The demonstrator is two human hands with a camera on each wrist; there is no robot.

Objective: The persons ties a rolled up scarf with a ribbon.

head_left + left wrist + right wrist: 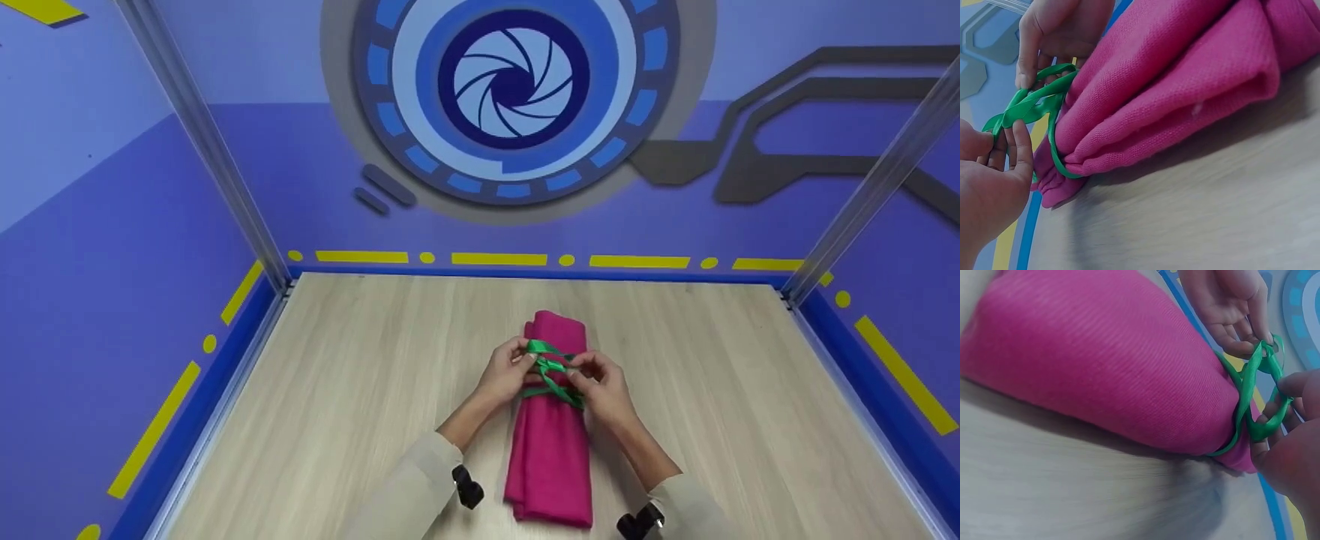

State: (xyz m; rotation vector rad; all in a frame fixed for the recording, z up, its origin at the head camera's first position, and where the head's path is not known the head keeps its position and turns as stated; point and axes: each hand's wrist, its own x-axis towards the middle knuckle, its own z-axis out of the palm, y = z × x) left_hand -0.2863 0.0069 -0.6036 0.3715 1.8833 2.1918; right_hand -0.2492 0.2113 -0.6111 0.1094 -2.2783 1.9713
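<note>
A folded magenta cloth (553,457) lies lengthwise on the table, gathered in around its upper part by a green ribbon (551,366). Over the cloth, my left hand (507,372) pinches part of the ribbon between thumb and fingers. My right hand (604,386) pinches another part on the opposite side. Loops of the green ribbon (1030,109) stand up off the cloth between both hands in the left wrist view. In the right wrist view the ribbon (1247,385) wraps the narrowed cloth (1129,371). Whether it is knotted cannot be made out.
Light wood-grain table (360,390) surrounds the cloth. Blue and purple printed panels (262,172) with metal corner posts (217,150) enclose the back and sides. Black wrist mounts (468,487) sit on both sleeves.
</note>
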